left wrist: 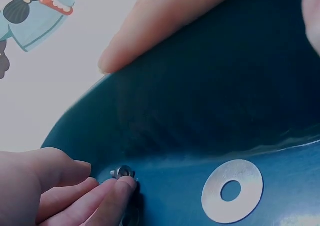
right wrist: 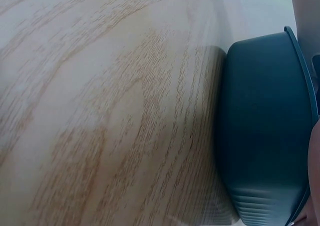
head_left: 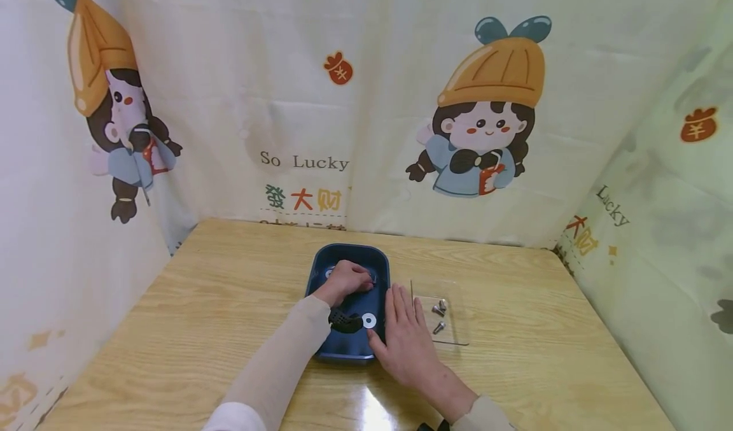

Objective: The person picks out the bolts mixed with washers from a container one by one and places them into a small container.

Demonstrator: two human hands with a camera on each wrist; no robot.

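Observation:
My left hand [head_left: 350, 277] reaches into a dark blue tray [head_left: 326, 353], close to its far right corner. In the left wrist view, its fingertips are right at a small metal bolt [left wrist: 123, 172], and the thumb tip stands a short way apart from it. My right hand [head_left: 409, 345] lies along the tray's right rim with its fingers straight and its thumb at the near right part. A flat metal washer [head_left: 369, 321] lies inside the tray, below the left hand. Another washer [head_left: 329, 272] shows partly at the tray's far left, beside the left wrist.
Right of the tray, a clear shallow plate [head_left: 456, 329] holds several metal bolts [head_left: 439, 327]. Both stand on a wood-grain table [head_left: 229, 303]. A printed curtain [head_left: 378, 132] closes off the back and sides. The black wrist camera [head_left: 345, 321] hangs under the left forearm, over the tray.

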